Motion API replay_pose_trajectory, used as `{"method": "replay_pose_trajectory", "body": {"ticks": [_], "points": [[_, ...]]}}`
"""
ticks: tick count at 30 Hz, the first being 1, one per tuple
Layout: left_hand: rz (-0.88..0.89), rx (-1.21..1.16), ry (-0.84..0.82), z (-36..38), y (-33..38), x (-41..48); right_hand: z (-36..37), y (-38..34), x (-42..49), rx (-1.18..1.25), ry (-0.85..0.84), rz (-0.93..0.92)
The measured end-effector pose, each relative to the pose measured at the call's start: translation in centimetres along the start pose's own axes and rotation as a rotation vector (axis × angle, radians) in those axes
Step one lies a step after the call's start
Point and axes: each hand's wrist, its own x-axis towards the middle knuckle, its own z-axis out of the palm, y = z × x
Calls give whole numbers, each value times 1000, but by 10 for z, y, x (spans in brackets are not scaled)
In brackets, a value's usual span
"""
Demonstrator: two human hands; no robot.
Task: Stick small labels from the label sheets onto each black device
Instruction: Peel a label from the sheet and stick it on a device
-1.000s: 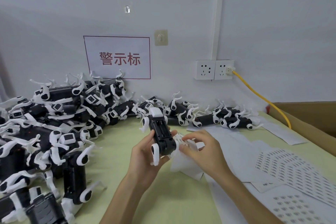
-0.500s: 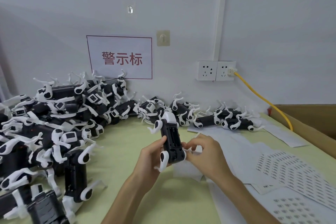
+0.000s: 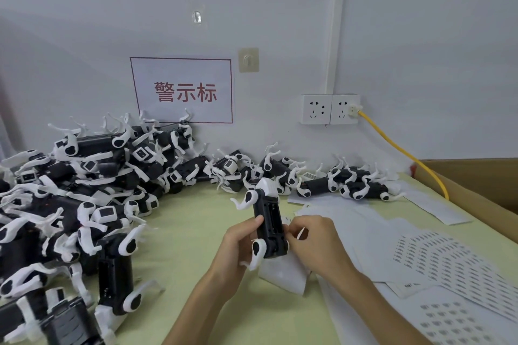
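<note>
My left hand (image 3: 238,249) grips a black device (image 3: 269,221) with white legs, held upright above the green table. My right hand (image 3: 314,244) touches the device's right side, its fingers curled against the body with a white leg showing between them. Whether a label is under the fingertips is hidden. A small white label sheet (image 3: 283,272) lies on the table just below the device. Larger label sheets (image 3: 437,260) with many small printed labels lie to the right.
A big pile of black devices (image 3: 84,204) fills the left side, and a row of them (image 3: 322,179) lines the back wall. A cardboard box (image 3: 482,187) stands at the right. A yellow cable (image 3: 403,151) runs from the wall socket.
The device has shifted right and slightly up in my left hand. My right hand has left the small label sheet, which now lies on the table, and come to the device's side.
</note>
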Motion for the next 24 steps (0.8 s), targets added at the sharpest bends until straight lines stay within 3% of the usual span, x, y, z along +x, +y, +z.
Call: {"method": "replay_pose_trajectory", "body": {"ticks": [11,24], "points": [[-39,-82,80,-2,1,2,-3,-5,-1,49,-43,37],[-119,-103,277,-8,5,2,-10,-2,0,179,65,153]]}}
